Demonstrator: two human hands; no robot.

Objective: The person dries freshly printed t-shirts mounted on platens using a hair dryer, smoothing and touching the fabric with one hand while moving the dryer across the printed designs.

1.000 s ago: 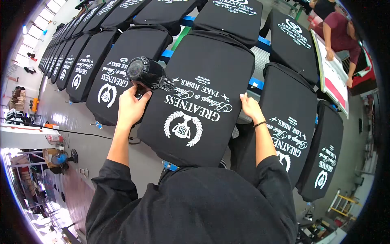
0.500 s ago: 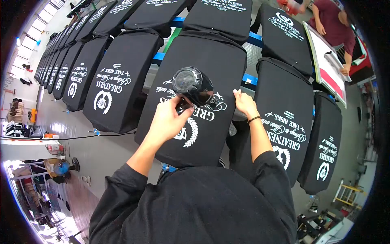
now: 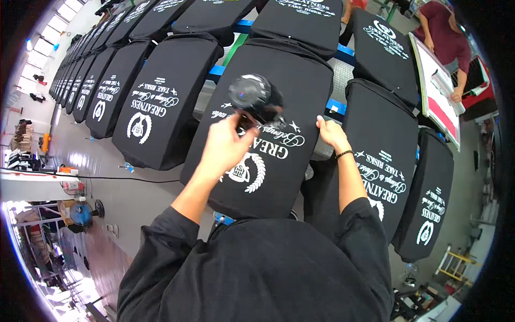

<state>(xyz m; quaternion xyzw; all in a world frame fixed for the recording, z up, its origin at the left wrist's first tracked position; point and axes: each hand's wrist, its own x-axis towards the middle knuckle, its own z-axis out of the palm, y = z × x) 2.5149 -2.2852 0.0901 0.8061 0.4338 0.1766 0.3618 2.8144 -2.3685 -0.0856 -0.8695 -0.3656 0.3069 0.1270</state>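
Observation:
A black hair dryer (image 3: 265,104) is in my left hand (image 3: 228,142), whose fingers are wrapped round its handle. The dryer is slightly blurred and hangs over a black T-shirt (image 3: 289,67) stretched on a sloping board. White lettering with "GREATNESS" and a wreath emblem (image 3: 240,170) is printed on that shirt; the dryer and hand cover part of the print. At the shirt's right edge my right hand (image 3: 333,134) is closed, its thumb up against the cloth and its fingers curled at the board's side.
Rows of boards with similar printed black shirts (image 3: 153,96) run to the far left. More shirts (image 3: 383,155) stand close on the right. At the upper right a co-worker in a maroon top (image 3: 445,32) holds a framed screen (image 3: 429,70). A black cable (image 3: 134,180) crosses the left side.
The hair dryer has moved a little away from me, up over the print, uncovering more of the lettering and wreath. My right hand stays at the shirt's edge. The whole view has shifted slightly.

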